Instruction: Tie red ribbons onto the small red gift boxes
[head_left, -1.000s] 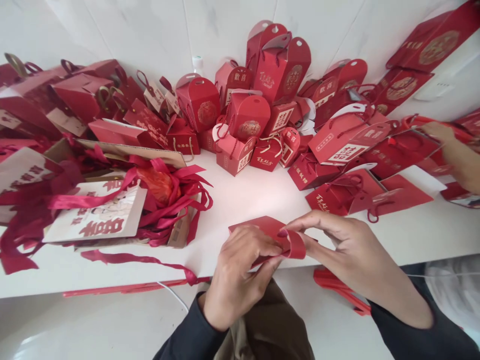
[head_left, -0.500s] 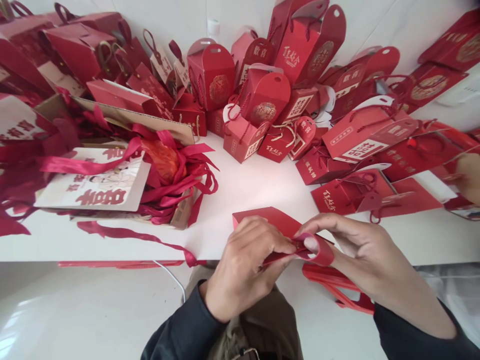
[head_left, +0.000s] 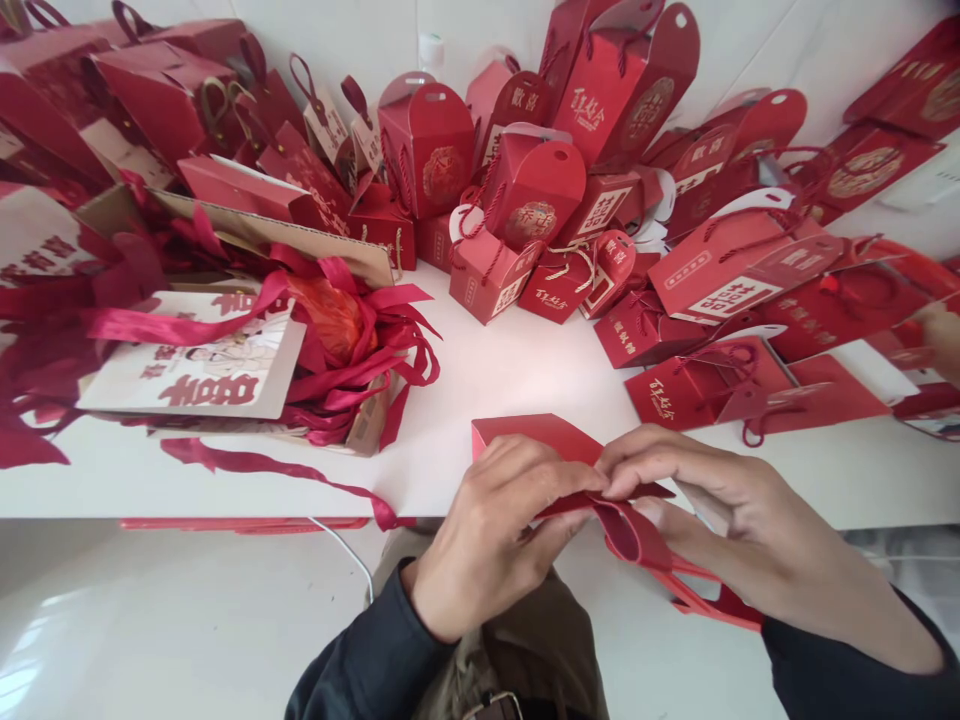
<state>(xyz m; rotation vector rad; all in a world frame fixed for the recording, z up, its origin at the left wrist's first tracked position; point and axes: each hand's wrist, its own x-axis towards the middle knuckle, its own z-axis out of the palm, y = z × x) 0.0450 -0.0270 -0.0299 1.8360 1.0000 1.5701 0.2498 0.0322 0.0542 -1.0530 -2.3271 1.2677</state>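
A red box (head_left: 536, 432) lies at the front edge of the white table (head_left: 517, 375). My left hand (head_left: 510, 520) is closed on the box's near edge, fingertips pinching the red card. From the right, my right hand (head_left: 697, 495) has its fingers pressed together on the same box, right beside my left fingertips. A dark red ribbon loop (head_left: 637, 535) hangs from the box between the two hands, under my right thumb. The fingertips hide the spot where the loop meets the card.
An open cardboard box (head_left: 367, 430) of red ribbons stands at the left, with a white printed card (head_left: 195, 365) on top. Many red gift boxes (head_left: 427, 150) line the back and right. A loose ribbon (head_left: 277, 478) lies near the front edge. Below is a red stool (head_left: 720, 600).
My right fingers have closed onto the box edge near my left fingertips. My right thumb has come out of the ribbon loop, which now hangs lower.
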